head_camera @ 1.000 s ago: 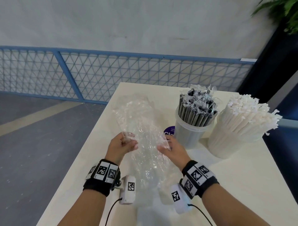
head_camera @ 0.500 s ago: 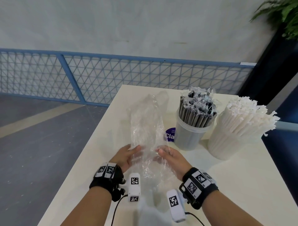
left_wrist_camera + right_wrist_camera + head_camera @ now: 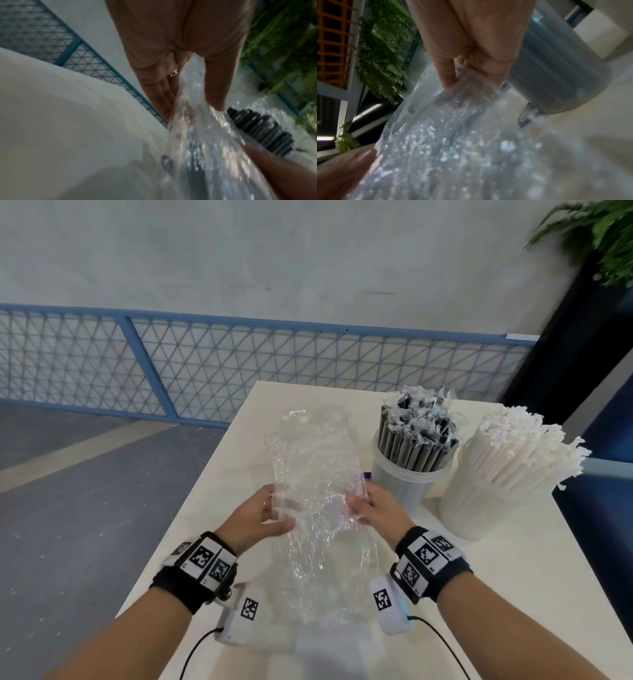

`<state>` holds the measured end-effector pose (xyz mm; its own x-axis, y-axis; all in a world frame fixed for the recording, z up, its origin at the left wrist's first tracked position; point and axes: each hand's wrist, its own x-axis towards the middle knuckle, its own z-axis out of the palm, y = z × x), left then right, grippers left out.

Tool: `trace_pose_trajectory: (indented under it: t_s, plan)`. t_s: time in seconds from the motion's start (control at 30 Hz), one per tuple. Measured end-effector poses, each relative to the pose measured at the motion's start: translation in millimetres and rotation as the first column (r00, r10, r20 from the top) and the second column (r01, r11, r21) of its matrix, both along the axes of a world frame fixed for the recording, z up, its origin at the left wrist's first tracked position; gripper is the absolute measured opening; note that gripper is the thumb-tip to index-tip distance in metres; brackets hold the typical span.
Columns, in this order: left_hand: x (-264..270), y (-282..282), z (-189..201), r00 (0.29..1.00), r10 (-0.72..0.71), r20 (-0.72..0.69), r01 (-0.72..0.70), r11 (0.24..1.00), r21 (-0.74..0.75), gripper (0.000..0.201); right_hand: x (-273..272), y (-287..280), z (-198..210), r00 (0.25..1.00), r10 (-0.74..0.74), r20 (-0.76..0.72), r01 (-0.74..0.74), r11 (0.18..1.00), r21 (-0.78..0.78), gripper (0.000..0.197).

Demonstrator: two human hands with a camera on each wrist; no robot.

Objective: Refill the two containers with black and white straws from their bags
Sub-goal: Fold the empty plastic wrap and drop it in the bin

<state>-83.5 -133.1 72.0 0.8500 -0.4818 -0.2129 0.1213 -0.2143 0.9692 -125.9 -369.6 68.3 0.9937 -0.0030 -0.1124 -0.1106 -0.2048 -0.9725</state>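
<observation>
Both containers look full, so the step in hand seems to be clearing away the empty clear bag (image 3: 313, 494). The left hand (image 3: 255, 517) pinches its one edge and the right hand (image 3: 378, 508) the other, the bag stretched between their fingers. Fold it inward gently; the black straws (image 3: 416, 436) stand just beyond the right fingertips.

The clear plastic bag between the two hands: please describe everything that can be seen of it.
The clear plastic bag is thin, crinkled, glossy film, and it looks empty. It runs lengthwise along the white table, its far end lifted. The left hand pinches its left edge, thumb on top, and the right hand grips its right edge. It lies left of the container of black straws, apparently apart from it. Something purple shows at its right edge.
</observation>
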Motion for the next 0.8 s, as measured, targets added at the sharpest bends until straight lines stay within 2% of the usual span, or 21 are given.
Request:
trace_pose_trajectory:
  t_s: [0.1, 0.17, 0.27, 0.3, 0.33, 0.47, 0.63, 0.8]
  plan:
    - [6.7, 3.4, 9.9, 0.997, 0.055, -0.061, -0.059, 0.997, -0.058, 0.034, 0.6, 0.6, 2.3, 0.998, 0.064, -0.004, -0.064, 0.998, -0.024, 0.006]
    - [7.0, 3.3, 11.3, 0.992, 0.097, -0.076, -0.101, 0.994, -0.047, 0.01, 2.8, 0.8, -1.4, 0.996, 0.088, -0.01, -0.088, 0.995, 0.054, 0.024]
    - [6.4, 2.2, 7.0, 0.979, 0.174, -0.104, -0.178, 0.983, -0.032, 0.021, 6.2, 1.5, -6.4, 0.995, 0.068, -0.07, -0.047, 0.962, 0.27, 0.034]
    - [6.4, 1.9, 5.8, 0.977, 0.187, -0.102, -0.191, 0.981, -0.023, 0.018, 6.5, 1.7, -8.8, 0.993, 0.068, -0.093, -0.036, 0.952, 0.305, 0.034]
    - [5.7, 1.4, 5.6, 0.979, 0.179, -0.097, -0.183, 0.983, -0.024, 0.015, 6.9, 1.5, -11.4, 0.991, 0.078, -0.112, -0.038, 0.947, 0.319, 0.034]
    - [7.2, 0.9, 3.1, 0.979, 0.115, -0.169, -0.134, 0.985, -0.106, 0.048, 4.7, 3.0, -12.7, 0.984, 0.094, -0.154, -0.041, 0.949, 0.312, 0.035]
    - [5.6, 2.8, 0.5, 0.946, 0.08, -0.313, -0.175, 0.942, -0.288, 0.045, 5.6, 6.8, -14.4, 0.974, 0.109, -0.198, -0.001, 0.879, 0.477, 0.028]
    - [1.2, -3.0, -1.0, 0.906, 0.174, -0.386, -0.297, 0.911, -0.287, 0.043, 4.4, 6.2, -19.9, 0.949, 0.076, -0.304, 0.115, 0.819, 0.562, 0.015]
